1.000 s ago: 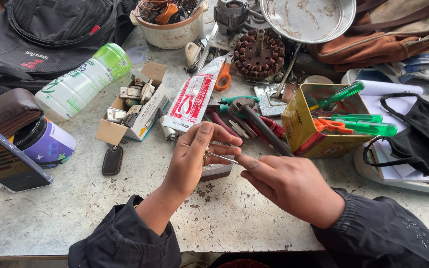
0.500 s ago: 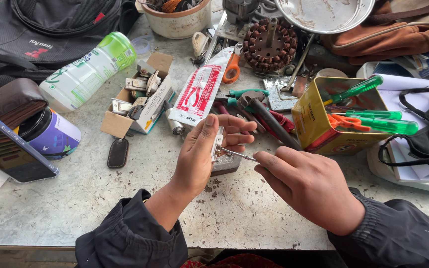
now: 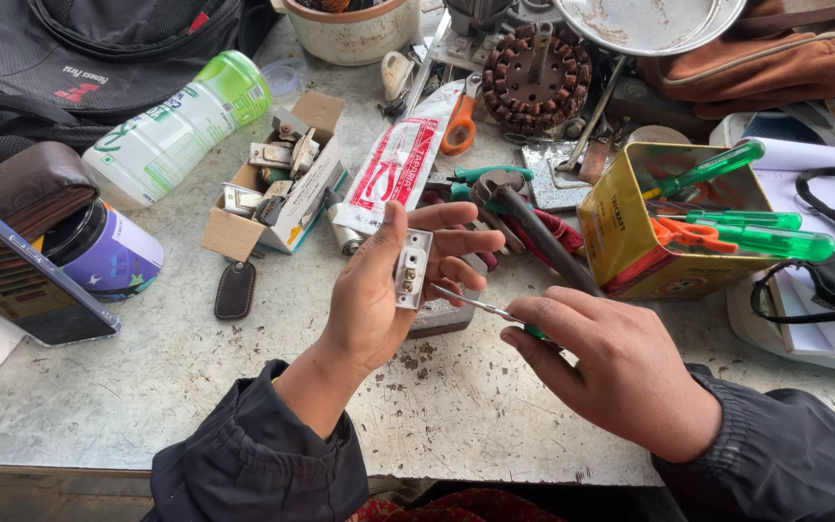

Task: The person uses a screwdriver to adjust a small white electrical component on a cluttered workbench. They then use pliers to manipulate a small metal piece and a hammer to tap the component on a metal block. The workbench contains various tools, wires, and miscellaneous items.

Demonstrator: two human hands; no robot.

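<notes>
My left hand (image 3: 379, 290) holds a small white electrical switch part (image 3: 413, 268) upright between thumb and fingers, its brass screw terminals facing me. My right hand (image 3: 611, 367) grips a thin screwdriver (image 3: 480, 305) with a green handle mostly hidden in the fist. The metal shaft points left, its tip close to the fingers under the white part. Both hands hover over a worn grey table (image 3: 147, 387).
A yellow tin (image 3: 630, 232) of green-handled screwdrivers stands right. Pliers (image 3: 524, 217), a white and red tube (image 3: 393, 164), a cardboard box (image 3: 277, 188) of switch parts, a bottle (image 3: 181, 126), a phone (image 3: 12, 275), a jar (image 3: 103, 256) and a key fob (image 3: 235, 290) lie around.
My left hand has turned the white part so its terminal side faces up. The screwdriver tip has stayed near it; both hands shifted slightly lower in view.
</notes>
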